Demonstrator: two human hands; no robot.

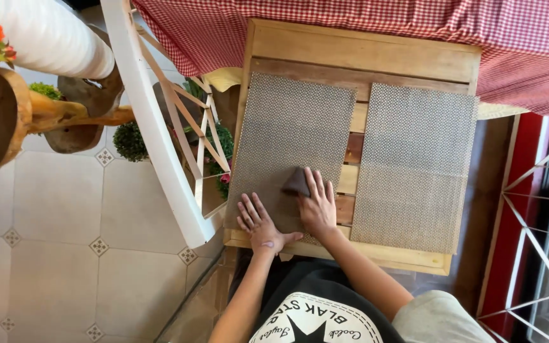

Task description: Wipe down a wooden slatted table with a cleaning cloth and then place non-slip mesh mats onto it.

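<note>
Hands come first, nearest the camera: the left hand (260, 223) lies flat with its fingers (246, 209) spread and released on the near edge of the left placemat (290, 136), pinning it, while the right hand (318, 204) presses its fingers, extended rather than clenched, on a small dark cloth (297, 183) that sits on the same mat, just ahead of the left hand. The cloth looks soft, light and limp, bunched to a peak; I judge it would crumple under a pinch and is best held under flat fingers or gathered at that raised fold. The mat looks thin, woven and flexible, light enough to slide on the wood, so holding it down at its near edge seems sensible. Beside this mat, to its right, lies a second matching placemat (414, 168), with bare slats showing between them. Both rest on a slatted wooden desk (363, 54) of rough planks, gaps between the boards. Beyond the mats a red checked tablecloth (351, 22) overlaps the desk's far edge. Left of the mat stand a white chair frame (154, 127), green potted plants (129, 141) and a pale tiled floor (58, 254).
</note>
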